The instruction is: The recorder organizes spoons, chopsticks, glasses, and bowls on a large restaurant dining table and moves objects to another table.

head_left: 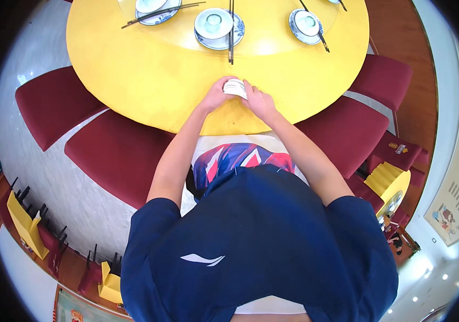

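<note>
Over the near part of the yellow-covered round table (pixel 149 80), my left hand (pixel 217 95) and my right hand (pixel 260 102) grip one small stack of white, curved, nested pieces (pixel 235 87) from both sides. Their exact kind is too small to tell. Both hands are closed round the stack, which hides some fingertips. Just beyond it, an upturned pale bowl (pixel 213 23) sits on a blue-and-white plate (pixel 212 43), with dark chopsticks (pixel 231 40) lying across the plate's right side.
Similar settings stand farther off, with a plate (pixel 157 17) at the left and a bowl (pixel 306 23) at the right. Dark red chairs (pixel 60 102) ring the table on both sides. Other yellow-covered tables (pixel 387 185) appear behind me. The floor (pixel 84 185) is grey and glossy.
</note>
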`<state>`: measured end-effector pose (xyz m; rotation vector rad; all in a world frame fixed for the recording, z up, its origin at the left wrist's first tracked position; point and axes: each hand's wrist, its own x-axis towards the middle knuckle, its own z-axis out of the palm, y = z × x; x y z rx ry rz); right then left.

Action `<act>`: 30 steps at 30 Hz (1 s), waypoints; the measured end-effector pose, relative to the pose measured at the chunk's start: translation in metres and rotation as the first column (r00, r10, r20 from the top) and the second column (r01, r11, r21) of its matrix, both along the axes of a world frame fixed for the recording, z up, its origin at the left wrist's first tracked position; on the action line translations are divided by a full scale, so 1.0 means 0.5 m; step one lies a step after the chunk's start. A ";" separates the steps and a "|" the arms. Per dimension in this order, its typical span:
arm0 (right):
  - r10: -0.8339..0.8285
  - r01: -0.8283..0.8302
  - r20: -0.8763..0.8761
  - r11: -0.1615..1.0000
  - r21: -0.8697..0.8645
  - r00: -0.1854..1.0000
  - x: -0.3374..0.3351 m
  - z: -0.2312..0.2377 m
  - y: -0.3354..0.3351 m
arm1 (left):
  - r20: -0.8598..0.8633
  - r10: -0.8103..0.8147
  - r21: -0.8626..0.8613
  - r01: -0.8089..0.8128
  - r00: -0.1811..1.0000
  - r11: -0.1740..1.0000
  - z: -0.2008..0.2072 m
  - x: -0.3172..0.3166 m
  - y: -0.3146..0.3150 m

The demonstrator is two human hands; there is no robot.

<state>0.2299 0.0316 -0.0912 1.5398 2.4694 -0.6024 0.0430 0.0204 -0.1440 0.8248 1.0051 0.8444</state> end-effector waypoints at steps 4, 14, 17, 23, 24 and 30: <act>0.106 -0.108 0.053 0.993 0.048 0.993 -0.004 -0.013 0.044 | -0.299 0.012 0.188 0.046 0.954 0.981 0.007 -0.007 0.030; 0.156 -0.179 0.120 0.960 0.217 0.981 -0.045 -0.011 0.076 | -0.719 0.224 0.512 0.283 0.658 0.811 0.035 -0.057 0.037; 0.068 -0.100 0.158 0.973 0.206 0.985 -0.068 0.016 0.064 | -0.728 0.275 0.536 0.270 0.628 0.800 0.045 -0.056 0.035; -0.102 0.096 0.037 0.986 0.135 0.994 -0.095 0.031 0.043 | -0.754 0.318 0.550 0.288 0.575 0.784 0.032 -0.081 0.057; -0.112 0.114 -0.018 0.987 0.113 0.994 -0.090 0.032 0.043 | -0.757 0.328 0.545 0.269 0.566 0.794 0.029 -0.076 0.060; -0.136 0.140 -0.125 0.990 0.027 0.983 -0.105 0.036 0.071 | -0.760 0.383 0.557 0.223 0.526 0.800 0.039 -0.083 0.058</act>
